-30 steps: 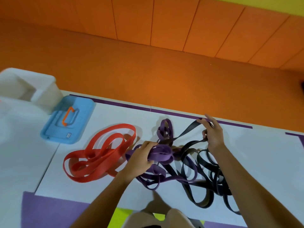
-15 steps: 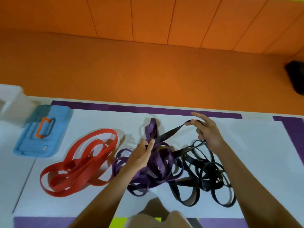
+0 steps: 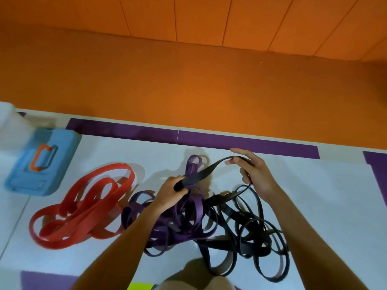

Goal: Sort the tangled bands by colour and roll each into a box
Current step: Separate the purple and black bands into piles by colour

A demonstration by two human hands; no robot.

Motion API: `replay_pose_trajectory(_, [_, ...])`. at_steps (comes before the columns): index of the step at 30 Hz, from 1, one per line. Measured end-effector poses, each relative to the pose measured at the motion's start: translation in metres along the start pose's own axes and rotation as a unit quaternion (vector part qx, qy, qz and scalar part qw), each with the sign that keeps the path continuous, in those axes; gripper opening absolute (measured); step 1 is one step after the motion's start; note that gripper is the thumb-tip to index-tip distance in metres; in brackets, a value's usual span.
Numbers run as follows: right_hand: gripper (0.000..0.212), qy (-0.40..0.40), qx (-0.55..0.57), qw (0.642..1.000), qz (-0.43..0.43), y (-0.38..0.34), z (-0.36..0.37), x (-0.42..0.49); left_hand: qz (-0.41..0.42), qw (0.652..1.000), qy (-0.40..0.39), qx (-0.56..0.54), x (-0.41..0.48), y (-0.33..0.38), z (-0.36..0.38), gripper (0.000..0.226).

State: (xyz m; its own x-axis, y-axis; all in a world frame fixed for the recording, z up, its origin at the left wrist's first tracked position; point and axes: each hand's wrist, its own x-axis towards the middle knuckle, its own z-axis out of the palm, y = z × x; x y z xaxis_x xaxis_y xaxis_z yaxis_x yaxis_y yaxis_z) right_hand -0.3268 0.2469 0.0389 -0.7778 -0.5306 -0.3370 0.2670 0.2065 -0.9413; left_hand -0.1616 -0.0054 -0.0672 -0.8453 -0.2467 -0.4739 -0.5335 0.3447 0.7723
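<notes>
A pile of red bands [image 3: 83, 208] lies apart at the left on the white mat [image 3: 324, 206]. Purple bands [image 3: 188, 218] and black bands [image 3: 251, 233] are tangled together in the middle. My left hand [image 3: 170, 194] grips one black band where it crosses the purple tangle. My right hand [image 3: 254, 174] pinches the same black band further along, holding a raised stretch of it taut between both hands. A purple loop [image 3: 193, 165] sticks up just behind the left hand.
A blue box lid [image 3: 41, 162] with an orange handle lies at the far left, beside a white box [image 3: 8, 124] cut off by the frame edge. An orange padded wall runs behind the mat. My knees show at the bottom edge.
My left hand let go of the purple bundle and took hold of the black band. My right hand kept its pinch on the black band.
</notes>
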Motion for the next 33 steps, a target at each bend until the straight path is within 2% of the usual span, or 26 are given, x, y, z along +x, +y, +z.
replay_pose_trajectory(2, [0.046, 0.008, 0.007, 1.0, 0.002, 0.006, -0.003, 0.007, -0.028, 0.998, -0.048, -0.026, 0.0, 0.001, 0.003, 0.03])
replay_pose_trajectory(5, [0.072, 0.022, 0.011, 1.0, 0.004, 0.011, -0.002, 0.016, -0.065, 0.992, -0.103, -0.012, 0.005, 0.007, 0.007, 0.069])
replay_pose_trajectory(7, [0.083, 0.026, 0.006, 1.0, -0.003, 0.012, 0.001, 0.023, -0.077, 0.993, -0.087, 0.001, 0.012, 0.013, 0.008, 0.078])
replay_pose_trajectory(12, [0.079, 0.015, -0.041, 0.999, -0.009, 0.015, 0.009, 0.036, -0.106, 0.993, -0.055, -0.023, 0.028, 0.024, 0.004, 0.074])
replay_pose_trajectory(15, [0.075, 0.007, -0.064, 0.998, 0.009, 0.024, 0.011, 0.038, -0.138, 0.985, -0.078, -0.062, 0.034, 0.029, -0.005, 0.078])
replay_pose_trajectory(18, [0.082, 0.006, -0.073, 0.997, 0.026, 0.035, 0.011, 0.036, -0.156, 0.98, -0.087, -0.087, 0.038, 0.03, -0.006, 0.075])
replay_pose_trajectory(19, [0.085, 0.005, -0.072, 0.997, 0.031, 0.039, 0.011, 0.035, -0.144, 0.985, -0.06, -0.079, 0.039, 0.031, -0.003, 0.069])
replay_pose_trajectory(21, [0.09, 0.006, -0.065, 0.997, 0.047, 0.045, 0.011, 0.033, -0.081, 0.995, 0.055, 0.014, 0.039, 0.031, 0.004, 0.058])
replay_pose_trajectory(23, [0.091, 0.006, -0.059, 0.996, 0.061, 0.053, 0.01, 0.031, -0.01, 0.972, 0.183, 0.147, 0.036, 0.031, 0.006, 0.041])
replay_pose_trajectory(25, [0.091, 0.006, -0.046, 0.996, 0.075, 0.061, 0.009, 0.029, 0.029, 0.954, 0.238, 0.181, 0.033, 0.032, 0.006, 0.021])
replay_pose_trajectory(26, [0.092, 0.004, -0.038, 0.996, 0.082, 0.065, 0.009, 0.028, 0.033, 0.959, 0.228, 0.165, 0.033, 0.033, 0.008, 0.02])
replay_pose_trajectory(28, [0.092, 0.001, -0.033, 0.995, 0.09, 0.07, 0.011, 0.026, 0.028, 0.978, 0.152, 0.137, 0.033, 0.036, 0.014, 0.019])
replay_pose_trajectory(30, [0.091, 0.002, -0.045, 0.995, 0.091, 0.074, 0.012, 0.024, 0.025, 0.987, 0.079, 0.141, 0.032, 0.04, 0.023, 0.03])
replay_pose_trajectory(33, [0.09, 0.008, -0.054, 0.995, 0.088, 0.075, 0.011, 0.02, -0.011, 0.987, 0.057, 0.15, 0.034, 0.042, 0.034, 0.048])
